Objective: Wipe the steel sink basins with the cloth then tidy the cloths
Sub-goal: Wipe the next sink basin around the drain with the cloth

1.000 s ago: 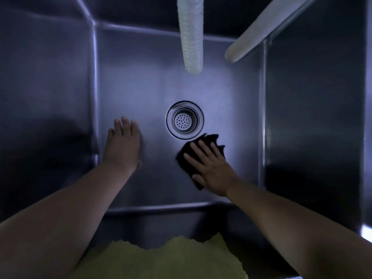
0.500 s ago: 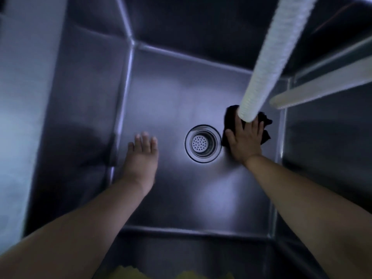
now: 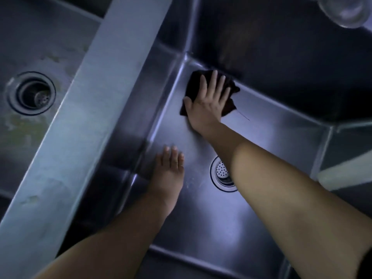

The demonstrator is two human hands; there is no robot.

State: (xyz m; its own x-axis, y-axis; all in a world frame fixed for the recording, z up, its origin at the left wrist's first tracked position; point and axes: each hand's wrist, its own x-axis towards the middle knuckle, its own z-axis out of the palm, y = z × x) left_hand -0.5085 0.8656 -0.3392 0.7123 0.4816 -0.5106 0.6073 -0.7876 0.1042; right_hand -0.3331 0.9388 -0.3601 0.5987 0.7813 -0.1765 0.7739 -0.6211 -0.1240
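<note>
I look down into a deep steel sink basin (image 3: pixel 201 234). My right hand (image 3: pixel 207 101) lies flat with straight, spread fingers on a dark cloth (image 3: pixel 193 83), pressing it onto the basin floor in the far left corner. My left hand (image 3: pixel 169 174) rests flat on the floor near the left wall, fingers straight, holding nothing. The round strainer drain (image 3: pixel 220 172) shows between my arms, partly hidden by my right forearm.
A broad steel divider (image 3: pixel 90 109) separates this basin from a second basin (image 3: pixel 24 47) on the left, which has its own drain (image 3: pixel 31 93) and stained patches. A clear ribbed hose end (image 3: pixel 346 9) hangs at the top right. A pale bar (image 3: pixel 342 174) crosses the right edge.
My right hand slid the cloth from beside the drain's right side to the far left corner. The view swung left, revealing the second basin. My left hand stayed flat on the floor.
</note>
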